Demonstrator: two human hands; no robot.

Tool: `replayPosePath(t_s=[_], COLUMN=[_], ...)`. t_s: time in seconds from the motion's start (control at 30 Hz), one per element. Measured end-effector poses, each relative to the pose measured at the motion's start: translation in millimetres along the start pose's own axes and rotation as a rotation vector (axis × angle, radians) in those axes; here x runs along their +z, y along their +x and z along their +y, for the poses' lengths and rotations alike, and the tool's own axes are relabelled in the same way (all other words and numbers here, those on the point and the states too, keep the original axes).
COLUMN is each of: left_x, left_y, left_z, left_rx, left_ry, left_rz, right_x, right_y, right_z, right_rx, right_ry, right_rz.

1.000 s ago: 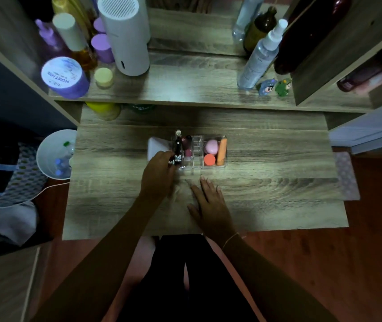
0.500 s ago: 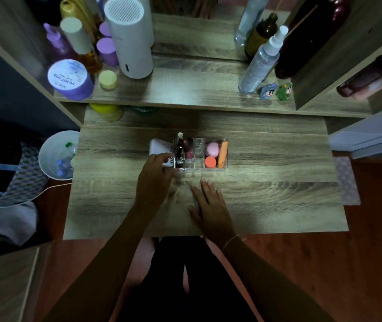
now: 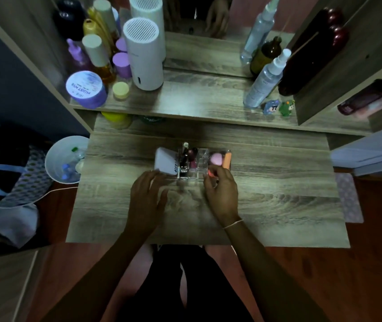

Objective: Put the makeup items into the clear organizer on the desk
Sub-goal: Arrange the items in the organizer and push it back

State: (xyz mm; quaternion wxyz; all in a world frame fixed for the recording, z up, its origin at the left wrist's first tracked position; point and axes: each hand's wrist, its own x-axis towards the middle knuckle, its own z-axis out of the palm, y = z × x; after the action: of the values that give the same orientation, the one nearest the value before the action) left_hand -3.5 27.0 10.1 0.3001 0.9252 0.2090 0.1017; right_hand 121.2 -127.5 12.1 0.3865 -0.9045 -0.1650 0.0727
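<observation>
While left hand [image 3: 148,196] rests flat, right hand [image 3: 221,190] pinches orange sponge [image 3: 210,173].

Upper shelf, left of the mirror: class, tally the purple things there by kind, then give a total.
Purple jar: 1
Purple pump bottle: 1
Purple caps: 2, the second behind the first
Total: 4
</observation>
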Motion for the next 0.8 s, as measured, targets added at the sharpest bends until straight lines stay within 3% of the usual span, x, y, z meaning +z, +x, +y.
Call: replayPosePath(t_s=[0.37,0.6,0.8], left_x=[8.0,7.6,7.7], left_y=[26.1,44.2,44.9], left_z=[17.0,24.5,24.4], left_rx=[0.14,0.194,0.188], left_ry=[0.133,0.238,0.282], left_rz=[-0.081,-0.052,-0.061], right_x=[4.0,6.5,7.5], right_y=[22.0,33.2,34.9], right_z=[-15.7,-20.8,-13.1], right_rx=[-0.112,-0.204,-0.204], right_ry=[-0.076,-0.168,-0.157], right_rz=[-0.076,-0.19,-0.132])
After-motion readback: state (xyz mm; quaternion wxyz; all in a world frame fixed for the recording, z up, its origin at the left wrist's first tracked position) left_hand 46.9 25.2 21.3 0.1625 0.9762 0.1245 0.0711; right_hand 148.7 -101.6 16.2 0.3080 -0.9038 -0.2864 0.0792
